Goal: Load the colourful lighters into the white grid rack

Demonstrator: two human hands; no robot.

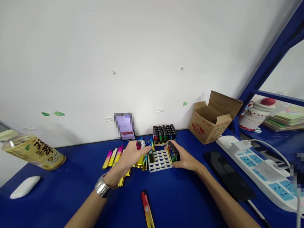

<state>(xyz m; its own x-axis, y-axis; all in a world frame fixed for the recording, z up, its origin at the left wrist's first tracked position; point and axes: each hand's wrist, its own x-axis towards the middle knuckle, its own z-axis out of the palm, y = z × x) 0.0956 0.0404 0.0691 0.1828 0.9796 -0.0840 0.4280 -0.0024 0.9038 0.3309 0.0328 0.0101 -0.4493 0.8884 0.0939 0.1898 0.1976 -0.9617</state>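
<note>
My left hand [131, 155] is closed on a lighter [151, 154] and holds it upright over the left side of a white tray with many slots [159, 162]. My right hand [184, 156] is wrapped around a bunch of several lighters [173, 151] at the tray's right edge. Behind the tray stands a second tray packed full of dark-topped lighters [164, 133]. A row of shiny gold and pink sleeves [113, 157] lies on the blue table, partly under my left hand. A silver watch [102, 187] sits on my left wrist.
One red and gold sleeve [147, 209] lies near the front edge. An open cardboard box [213, 117] stands at the back right, a white power strip [260, 172] and a black phone [229, 177] to the right. A drink bottle [33, 152] and white mouse [25, 186] are at the left.
</note>
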